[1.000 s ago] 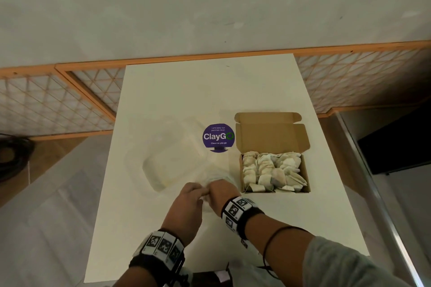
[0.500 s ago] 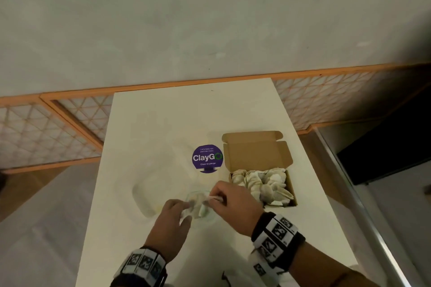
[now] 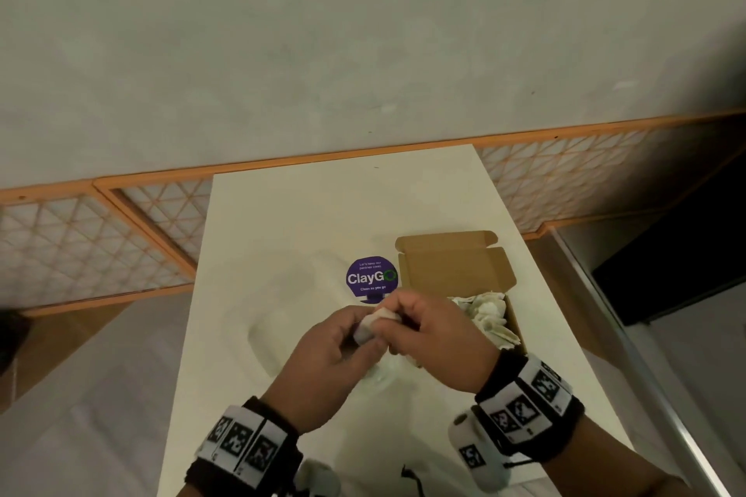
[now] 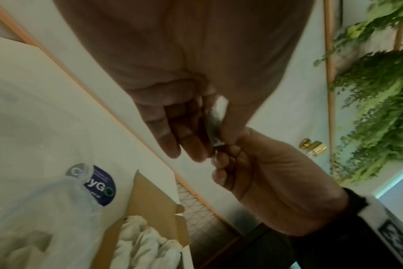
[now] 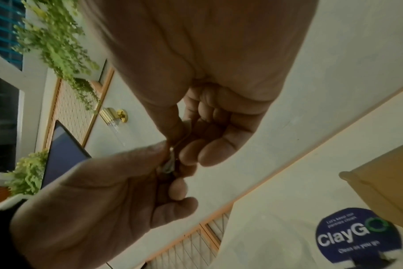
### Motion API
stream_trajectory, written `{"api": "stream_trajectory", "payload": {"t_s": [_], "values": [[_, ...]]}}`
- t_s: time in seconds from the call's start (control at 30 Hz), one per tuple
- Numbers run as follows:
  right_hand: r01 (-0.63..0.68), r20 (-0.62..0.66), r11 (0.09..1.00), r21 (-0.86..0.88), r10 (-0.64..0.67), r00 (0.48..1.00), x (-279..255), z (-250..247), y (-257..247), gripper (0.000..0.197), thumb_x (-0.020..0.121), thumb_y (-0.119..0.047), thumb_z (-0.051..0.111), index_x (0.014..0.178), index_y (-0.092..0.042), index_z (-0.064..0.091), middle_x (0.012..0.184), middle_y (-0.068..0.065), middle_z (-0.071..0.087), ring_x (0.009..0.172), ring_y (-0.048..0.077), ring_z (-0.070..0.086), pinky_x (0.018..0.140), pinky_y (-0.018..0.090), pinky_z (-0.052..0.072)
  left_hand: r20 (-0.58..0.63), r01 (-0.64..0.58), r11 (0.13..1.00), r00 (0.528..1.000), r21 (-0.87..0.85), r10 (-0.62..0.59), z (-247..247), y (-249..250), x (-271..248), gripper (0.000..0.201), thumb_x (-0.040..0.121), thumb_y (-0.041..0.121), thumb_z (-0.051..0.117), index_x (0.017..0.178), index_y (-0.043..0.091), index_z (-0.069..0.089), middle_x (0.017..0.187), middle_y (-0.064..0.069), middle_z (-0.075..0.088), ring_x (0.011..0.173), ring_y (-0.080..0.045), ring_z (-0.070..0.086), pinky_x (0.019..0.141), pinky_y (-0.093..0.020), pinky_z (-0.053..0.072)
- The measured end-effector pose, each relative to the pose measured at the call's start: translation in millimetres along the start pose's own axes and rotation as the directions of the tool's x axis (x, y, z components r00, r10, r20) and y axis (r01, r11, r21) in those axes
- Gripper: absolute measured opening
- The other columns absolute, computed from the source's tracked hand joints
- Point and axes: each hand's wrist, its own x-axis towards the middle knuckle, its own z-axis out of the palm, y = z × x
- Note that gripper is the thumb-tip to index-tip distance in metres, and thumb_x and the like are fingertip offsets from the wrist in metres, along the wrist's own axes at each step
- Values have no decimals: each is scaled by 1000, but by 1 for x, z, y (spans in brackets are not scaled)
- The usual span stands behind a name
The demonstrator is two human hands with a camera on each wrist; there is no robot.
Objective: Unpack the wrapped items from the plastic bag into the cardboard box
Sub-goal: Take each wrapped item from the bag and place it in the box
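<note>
Both hands meet above the middle of the white tabletop (image 3: 323, 214), closer to its near edge. The left hand (image 3: 323, 359) and the right hand (image 3: 440, 339) pinch the same small wrapped item (image 3: 369, 325), a pale little bundle, and hold it up off the tabletop. The fingers of each hand are curled round it, with the fingertips close together. From the wrist views, the item (image 4: 215, 125) is mostly hidden between the fingers, so only a thin strip of it shows.

The clear plastic bag (image 3: 383, 369) hangs crumpled just under the hands. It is see-through and hard to make out. In the left wrist view the bag (image 4: 65, 205) lies in front of part of the sticker.

The cardboard box (image 3: 456, 274) sits by the right edge of the tabletop, just to the right of the hands. Its lid is open and leans back toward the far edge. More pale wrapped items (image 3: 490, 319) are piled inside. The right hand covers the near left part of the box.

A round purple sticker (image 3: 371, 278) that says "ClayGo" is on the tabletop, touching the left side of the box. The hands cover its bottom edge.

Past the far edge stands a grey wall (image 3: 363, 52) with an orange lattice rail (image 3: 101, 238) along its bottom. Green plants (image 4: 375, 109) hang on a wall in the wrist views.
</note>
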Motion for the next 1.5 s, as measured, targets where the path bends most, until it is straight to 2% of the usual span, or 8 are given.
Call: {"api": "stream_trajectory", "payload": {"t_s": [0.37,0.63,0.8,0.9,1.03,1.17,1.33,1.5], "values": [[-85,-51,922,379,112,992,-3,-12,-10,14,98,-12,68,109,-4,70,82,7,67,71,14,62,69,25,54,-41,51,982,997,-180,-60,-1,18,-11,20,94,30,65,99,12,70,93,-11,77,87,-34,70,89,-54,56],[-71,-81,893,445,120,989,-6,-6,-9,21,98,-5,67,117,-11,73,87,8,69,72,14,64,71,25,56,-35,89,991,995,-103,-93,-1,18,-15,34,92,42,64,91,9,72,91,-6,76,82,-18,73,82,-33,59],[-41,-83,890,454,88,993,-7,-4,-5,36,97,3,64,129,-12,63,84,6,65,71,14,62,70,25,54,-64,135,986,988,-102,-142,4,9,-14,33,92,32,72,121,21,61,96,-3,75,84,-17,71,83,-38,60],[-15,-66,929,369,43,997,-8,-4,-2,44,96,1,67,135,-16,56,84,3,67,73,15,61,72,30,55,-156,144,989,978,24,-139,6,8,-18,52,89,40,78,132,39,50,119,17,65,103,1,66,86,-24,57],[12,8,980,198,-14,1000,-11,0,2,48,96,-2,67,138,-19,53,87,-2,70,73,13,63,71,25,51,-214,86,996,974,31,-77,4,6,-18,45,90,36,78,128,44,56,124,21,64,107,-5,67,88,-23,57],[29,50,989,147,-37,998,-8,8,3,51,96,-4,66,141,-22,52,94,1,69,83,32,67,75,40,55,-241,58,995,970,78,-37,1,8,-19,16,96,18,73,105,31,70,102,-2,76,88,-15,77,78,-24,57],[3,26,995,98,-6,1000,10,18,14,29,95,-11,69,122,-23,64,95,-4,72,80,21,68,77,38,58,-319,150,989,938,21,-135,-10,4,-29,9,100,21,67,92,18,71,82,1,80,81,-14,78,84,-47,59],[-22,113,898,-439,79,990,40,40,64,19,101,-19,55,112,-21,71,107,-7,73,96,10,64,84,25,47,-429,199,976,876,-91,-219,-25,-3,-42,15,100,22,66,88,14,71,77,4,77,68,-5,66,74,-31,53]]}}
